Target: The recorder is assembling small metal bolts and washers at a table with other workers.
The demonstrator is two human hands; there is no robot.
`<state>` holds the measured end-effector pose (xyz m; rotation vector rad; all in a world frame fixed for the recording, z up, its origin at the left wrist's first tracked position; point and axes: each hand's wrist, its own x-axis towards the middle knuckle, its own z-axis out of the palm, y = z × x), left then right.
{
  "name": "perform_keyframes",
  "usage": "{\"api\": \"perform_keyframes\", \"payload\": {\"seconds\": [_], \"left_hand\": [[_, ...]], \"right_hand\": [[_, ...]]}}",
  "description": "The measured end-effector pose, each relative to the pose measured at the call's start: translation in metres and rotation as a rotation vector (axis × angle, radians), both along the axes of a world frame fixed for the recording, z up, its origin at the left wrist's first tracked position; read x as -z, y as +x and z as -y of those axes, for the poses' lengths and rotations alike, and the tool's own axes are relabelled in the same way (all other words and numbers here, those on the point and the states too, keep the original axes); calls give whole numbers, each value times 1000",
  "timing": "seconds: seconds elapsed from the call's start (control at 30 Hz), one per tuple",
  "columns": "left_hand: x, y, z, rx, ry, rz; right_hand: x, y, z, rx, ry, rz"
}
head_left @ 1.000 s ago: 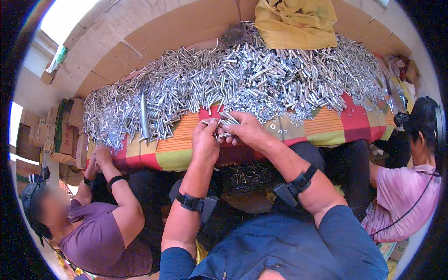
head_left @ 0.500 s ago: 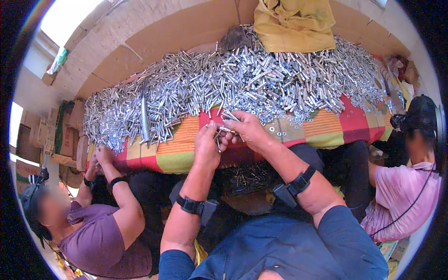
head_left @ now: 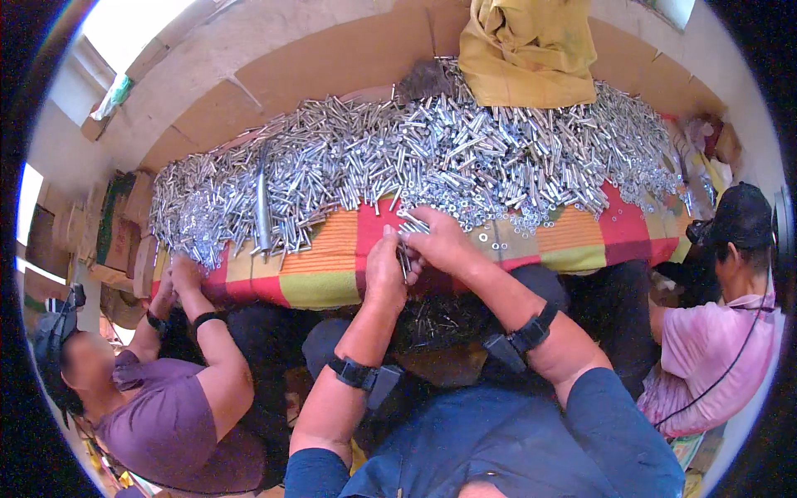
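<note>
My left hand [head_left: 386, 272] and my right hand [head_left: 437, 242] meet at the near edge of the cloth, fingertips close together. The right one is closed around a few silvery metal bolts [head_left: 412, 222], whose ends stick out past the thumb. In the fingers of the left is a slim, darker metal bolt [head_left: 405, 263], pointing down; its far end is partly hidden by the hands. Just beyond them lies a long heap of loose metal bolts and sleeves [head_left: 357, 158], with small washers [head_left: 465, 213] spread along its near edge.
A checked cloth [head_left: 324, 249] covers the table. On the heap rest a yellow sack [head_left: 527, 58] and a grey metal bar [head_left: 263, 207]. Co-workers sit on both sides, one in purple [head_left: 166, 415], one in pink [head_left: 706, 357]. A dark container with small metal pieces [head_left: 436, 319] is below the table edge.
My hands have drawn closer together, the left one shifting right. The bolt in the left fingers now points more steeply downward. The view has shifted slightly.
</note>
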<state>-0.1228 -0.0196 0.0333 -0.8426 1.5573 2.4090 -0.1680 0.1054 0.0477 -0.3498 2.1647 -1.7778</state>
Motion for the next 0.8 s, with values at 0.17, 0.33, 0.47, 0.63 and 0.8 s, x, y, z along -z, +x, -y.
{"api": "perform_keyframes", "payload": {"seconds": [0.17,0.33,0.47,0.63,0.8], "left_hand": [[25,-9,12,28,101,-41],[23,-18,12,-40,267,-99],[35,-27,30,-72,407,-135],[29,-39,26,-128,419,-119],[77,-54,62,-173,389,-318]], "right_hand": [[-2,0,14,-18,193,-282],[-4,-1,39,-52,568,-586],[-13,0,53,-107,608,-636],[-8,-20,53,-125,554,-680],[-21,-28,65,-301,443,-704]]}}
